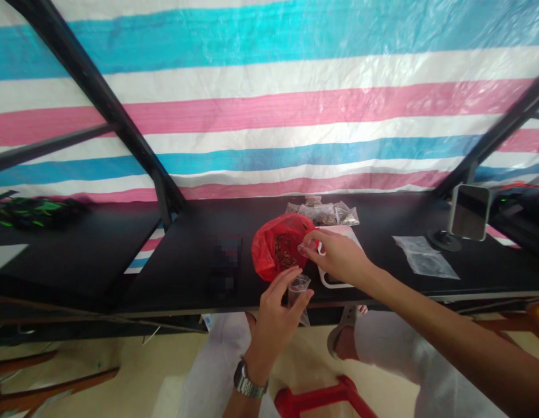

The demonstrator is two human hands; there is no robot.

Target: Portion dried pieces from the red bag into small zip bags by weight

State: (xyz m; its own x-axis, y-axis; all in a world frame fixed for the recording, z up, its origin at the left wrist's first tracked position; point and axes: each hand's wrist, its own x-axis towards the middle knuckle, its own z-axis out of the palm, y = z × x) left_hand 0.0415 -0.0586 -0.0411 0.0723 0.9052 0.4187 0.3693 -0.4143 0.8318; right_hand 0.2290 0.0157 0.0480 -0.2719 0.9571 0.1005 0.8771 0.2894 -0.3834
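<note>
A red plastic bag lies open on the black table, with brown pieces visible inside it. My left hand, with a metal wristwatch on its wrist, grips a small clear plastic cup just in front of the bag. My right hand pinches a small clear plastic piece, perhaps a lid or cup, at the bag's right edge. Below that hand lies a white tray, partly hidden by the hand.
Small clear packets of brown material lie behind the bag. A pixelated object sits to its left. To the right are a plastic sheet and a phone on a stand. A striped tarp hangs behind black frame bars.
</note>
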